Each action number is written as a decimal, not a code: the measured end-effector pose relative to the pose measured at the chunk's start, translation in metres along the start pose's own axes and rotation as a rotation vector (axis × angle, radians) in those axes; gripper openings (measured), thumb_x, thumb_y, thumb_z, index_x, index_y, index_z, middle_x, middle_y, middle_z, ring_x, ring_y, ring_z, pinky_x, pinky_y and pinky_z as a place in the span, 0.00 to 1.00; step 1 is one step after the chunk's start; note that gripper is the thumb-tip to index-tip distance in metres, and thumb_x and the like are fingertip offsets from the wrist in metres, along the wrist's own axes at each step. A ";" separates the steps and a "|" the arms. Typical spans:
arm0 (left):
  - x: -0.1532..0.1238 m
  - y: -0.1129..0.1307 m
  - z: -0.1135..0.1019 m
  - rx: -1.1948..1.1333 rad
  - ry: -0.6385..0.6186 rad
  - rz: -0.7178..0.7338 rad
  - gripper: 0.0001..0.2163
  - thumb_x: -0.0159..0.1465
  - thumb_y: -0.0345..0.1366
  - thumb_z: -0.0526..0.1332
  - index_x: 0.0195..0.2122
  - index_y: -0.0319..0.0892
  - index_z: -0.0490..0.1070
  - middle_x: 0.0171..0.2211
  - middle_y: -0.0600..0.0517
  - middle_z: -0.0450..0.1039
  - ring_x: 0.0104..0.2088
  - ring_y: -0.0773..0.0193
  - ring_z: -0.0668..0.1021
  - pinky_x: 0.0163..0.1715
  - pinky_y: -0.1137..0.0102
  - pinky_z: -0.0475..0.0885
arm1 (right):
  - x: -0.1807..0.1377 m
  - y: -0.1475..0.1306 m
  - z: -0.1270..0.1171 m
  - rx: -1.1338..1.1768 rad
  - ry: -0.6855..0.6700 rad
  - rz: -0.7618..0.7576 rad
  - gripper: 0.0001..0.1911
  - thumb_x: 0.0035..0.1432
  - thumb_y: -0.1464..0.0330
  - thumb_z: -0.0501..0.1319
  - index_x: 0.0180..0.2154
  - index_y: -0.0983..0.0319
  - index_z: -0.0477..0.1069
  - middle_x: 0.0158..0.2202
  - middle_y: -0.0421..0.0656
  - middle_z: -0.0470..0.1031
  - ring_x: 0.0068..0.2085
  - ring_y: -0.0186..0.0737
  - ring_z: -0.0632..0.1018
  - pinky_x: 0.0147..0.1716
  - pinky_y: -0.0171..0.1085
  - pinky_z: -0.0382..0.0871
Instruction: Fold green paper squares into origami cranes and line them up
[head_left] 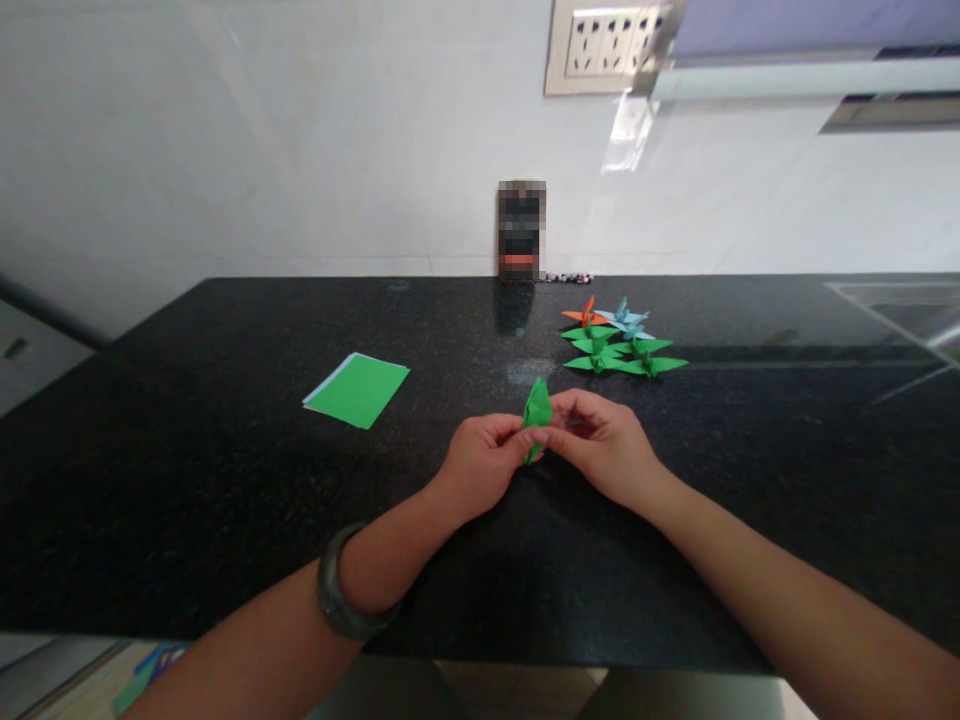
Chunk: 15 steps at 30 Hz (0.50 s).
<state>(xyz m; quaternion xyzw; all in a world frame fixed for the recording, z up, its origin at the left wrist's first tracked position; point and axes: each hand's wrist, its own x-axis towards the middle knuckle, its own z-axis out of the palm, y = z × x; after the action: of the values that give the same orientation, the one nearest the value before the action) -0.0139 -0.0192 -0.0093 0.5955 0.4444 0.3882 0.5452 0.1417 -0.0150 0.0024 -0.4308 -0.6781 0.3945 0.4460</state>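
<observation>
A small piece of folded green paper (537,404) stands upright between my two hands, just above the dark counter. My left hand (484,460) pinches it from the left, thumb on its lower part. From the right, my right hand (607,445) grips the same piece, its thumb meeting the left thumb; some fingertips are hidden behind the paper. Beyond my right hand sit several folded paper cranes: green cranes (598,358), an orange crane (588,316) and light blue cranes (624,315). Left of my hands lies a stack of square paper (360,390), green on top.
The black speckled counter (225,480) runs back to a pale wall (337,150). Against the wall leans a phone-like object (519,230), pixelated, with a beaded strap (570,278) beside it. A socket panel (611,45) is mounted above. A bangle (341,590) circles my left wrist.
</observation>
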 end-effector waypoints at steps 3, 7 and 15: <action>0.000 -0.001 0.000 0.008 -0.028 -0.010 0.10 0.57 0.40 0.59 0.26 0.37 0.73 0.22 0.54 0.70 0.24 0.69 0.70 0.27 0.74 0.64 | 0.001 0.000 0.000 0.064 -0.031 0.051 0.08 0.48 0.65 0.64 0.27 0.63 0.69 0.22 0.37 0.68 0.23 0.31 0.71 0.22 0.32 0.66; -0.001 0.002 0.002 -0.089 -0.057 -0.052 0.08 0.57 0.37 0.59 0.29 0.37 0.73 0.24 0.53 0.71 0.26 0.69 0.72 0.28 0.73 0.66 | 0.001 0.000 -0.003 0.136 -0.024 -0.012 0.08 0.51 0.66 0.62 0.25 0.62 0.68 0.22 0.37 0.67 0.23 0.31 0.71 0.23 0.33 0.66; -0.001 0.006 0.002 -0.255 -0.047 -0.073 0.10 0.54 0.41 0.62 0.28 0.37 0.74 0.24 0.52 0.73 0.26 0.68 0.73 0.32 0.72 0.69 | 0.001 0.001 -0.008 -0.044 -0.037 -0.229 0.04 0.50 0.73 0.63 0.31 0.61 0.73 0.27 0.39 0.67 0.27 0.32 0.69 0.25 0.33 0.64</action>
<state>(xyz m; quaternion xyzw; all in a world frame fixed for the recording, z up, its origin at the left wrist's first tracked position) -0.0118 -0.0212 -0.0035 0.5136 0.3998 0.4075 0.6406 0.1494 -0.0123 0.0044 -0.3527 -0.7396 0.3340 0.4659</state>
